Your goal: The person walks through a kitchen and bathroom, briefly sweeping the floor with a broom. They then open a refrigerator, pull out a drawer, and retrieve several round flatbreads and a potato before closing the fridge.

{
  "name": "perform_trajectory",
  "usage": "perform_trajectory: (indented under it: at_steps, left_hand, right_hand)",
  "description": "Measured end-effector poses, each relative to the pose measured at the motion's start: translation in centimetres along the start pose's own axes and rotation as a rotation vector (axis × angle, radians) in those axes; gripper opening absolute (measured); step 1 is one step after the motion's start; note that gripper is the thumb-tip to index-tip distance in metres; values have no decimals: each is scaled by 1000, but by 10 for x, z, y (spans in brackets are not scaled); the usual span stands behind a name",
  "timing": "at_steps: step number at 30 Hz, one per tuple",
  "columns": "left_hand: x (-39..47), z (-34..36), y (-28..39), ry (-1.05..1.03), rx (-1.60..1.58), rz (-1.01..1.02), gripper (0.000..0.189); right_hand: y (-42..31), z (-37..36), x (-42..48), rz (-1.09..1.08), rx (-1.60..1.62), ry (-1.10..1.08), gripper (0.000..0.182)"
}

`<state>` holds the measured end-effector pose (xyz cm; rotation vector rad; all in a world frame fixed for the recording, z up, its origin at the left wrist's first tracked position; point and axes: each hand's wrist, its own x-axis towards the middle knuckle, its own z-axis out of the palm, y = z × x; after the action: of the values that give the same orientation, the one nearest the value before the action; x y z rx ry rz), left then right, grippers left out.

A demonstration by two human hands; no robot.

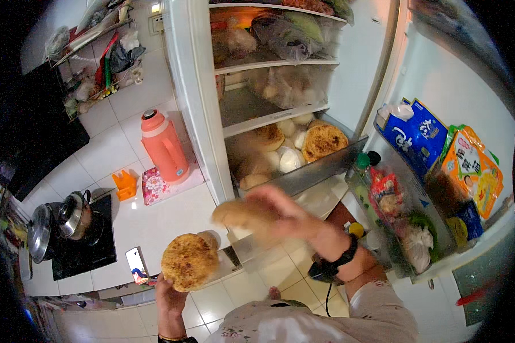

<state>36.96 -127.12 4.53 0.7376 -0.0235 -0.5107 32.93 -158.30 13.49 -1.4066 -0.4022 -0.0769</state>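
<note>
My left hand (171,298) grips the lower edge of a round browned flatbread (190,261), held up beside the white counter. Blurred by motion, my right hand (283,212) holds another flatbread (244,216) in front of the refrigerator's pulled-out drawer (309,171). Inside that drawer lie more browned flatbreads (325,142) and several pale round buns (289,160). Bagged food fills parts of the shelves above.
The refrigerator door stands open at right, its bins holding a blue package (416,135), an orange package (474,169) and bottles. On the counter (171,218) are a pink thermos (165,148), a phone (136,265), an orange holder (125,185) and a cooktop with pots (75,216).
</note>
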Motion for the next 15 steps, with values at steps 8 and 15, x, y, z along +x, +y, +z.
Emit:
perform_trajectory:
  at_steps: [8,15]
  left_hand:
    - [12,4,-16,138,-7,165,48]
    - [22,10,-10,235,13,251,54]
  right_hand:
    - [-71,-156,30,139,-357,51,64]
    - [-50,-199,76,278,-896,-548,68]
